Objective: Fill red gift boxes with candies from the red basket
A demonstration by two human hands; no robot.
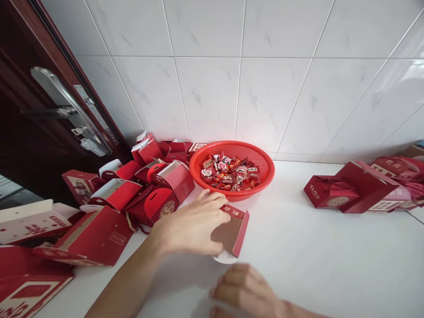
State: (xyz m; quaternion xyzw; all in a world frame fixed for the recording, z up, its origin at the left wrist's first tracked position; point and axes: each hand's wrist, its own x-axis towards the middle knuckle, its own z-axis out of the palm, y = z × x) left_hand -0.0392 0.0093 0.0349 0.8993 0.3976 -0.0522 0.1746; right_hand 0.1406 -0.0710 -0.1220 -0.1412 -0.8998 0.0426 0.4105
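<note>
An open red candy box (228, 234) with a brown inside sits on the white table. My left hand (195, 223) is closed on it, thumb at the near end and fingers over the far and left sides. Just below and to the right, my right hand (247, 289) hovers apart from the box. It is smeared by motion, its fingers bent, and what is under them is hidden. Right behind the box stands a red plastic basket (232, 195) holding several small wrapped candies (230, 172) in red wrappers.
Several open red gift boxes (115, 194) crowd the table's left side. Closed red boxes with ribbons (331, 192) stand at the right. A white tiled wall (212, 92) rises behind the table (298, 260). A dark door with a metal handle (62, 110) is at the left.
</note>
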